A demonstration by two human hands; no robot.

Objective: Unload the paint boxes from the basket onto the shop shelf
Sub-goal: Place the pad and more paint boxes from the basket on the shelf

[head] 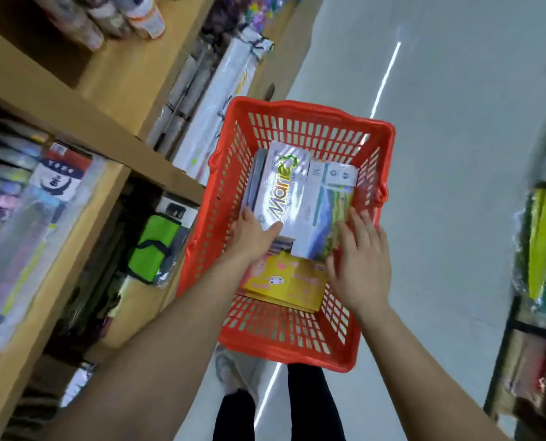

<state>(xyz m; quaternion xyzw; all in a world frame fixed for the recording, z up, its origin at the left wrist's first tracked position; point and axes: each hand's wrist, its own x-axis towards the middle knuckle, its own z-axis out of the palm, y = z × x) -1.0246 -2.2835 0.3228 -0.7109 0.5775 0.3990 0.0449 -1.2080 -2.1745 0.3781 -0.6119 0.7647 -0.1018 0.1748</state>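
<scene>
A red plastic basket [297, 122] stands on the floor below me. Inside lie a white "Marie's" paint box [281, 189], a white box with a landscape picture [326, 211] to its right, and a yellow box [284, 281] nearer to me. My left hand [252, 237] grips the near left corner of the Marie's box, thumb on top. My right hand [361, 265] rests with spread fingers on the near right edge of the landscape box. The wooden shop shelf [112, 135] runs along the left.
The shelf holds packaged brushes, folders, a green pouch [154, 246] and rolled paper [201, 100]. Another rack with coloured goods [542, 249] stands at the right. Grey floor lies between them. My feet [236, 370] are just behind the basket.
</scene>
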